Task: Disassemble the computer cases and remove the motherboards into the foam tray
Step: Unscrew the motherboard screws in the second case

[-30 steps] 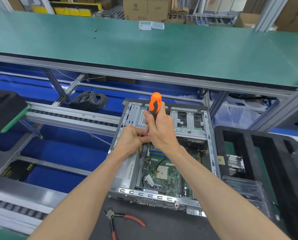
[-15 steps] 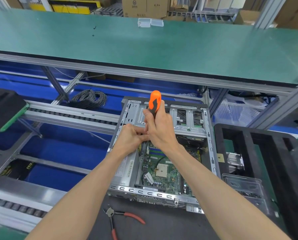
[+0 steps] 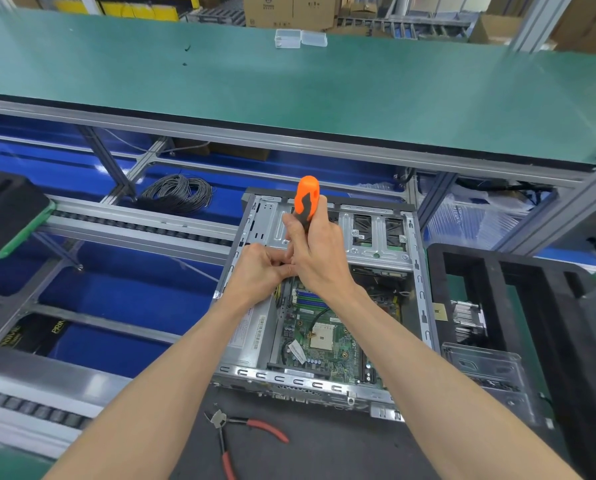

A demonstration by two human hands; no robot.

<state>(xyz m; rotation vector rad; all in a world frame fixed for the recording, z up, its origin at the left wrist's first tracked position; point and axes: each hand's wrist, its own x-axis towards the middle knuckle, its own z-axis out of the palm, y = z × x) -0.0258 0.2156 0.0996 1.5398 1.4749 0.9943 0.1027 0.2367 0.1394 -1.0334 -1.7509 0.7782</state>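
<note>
Centrally, open computer case [image 3: 324,299] on its side, motherboard [image 3: 327,337] inside. Above its near-left interior: right hand [image 3: 319,251] wrapped around orange screwdriver [image 3: 306,199], upright; left hand [image 3: 260,275] pinching near the shaft. Right of the case, black foam tray [image 3: 497,271]. Before the case, red-handled pliers [image 3: 241,441].

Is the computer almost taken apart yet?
Not yet. Done: the computer case is already open on top. In hand: the right hand grips an orange screwdriver while the left hand steadies near its shaft. Left: the motherboard still sits inside, not in the foam tray.
</note>
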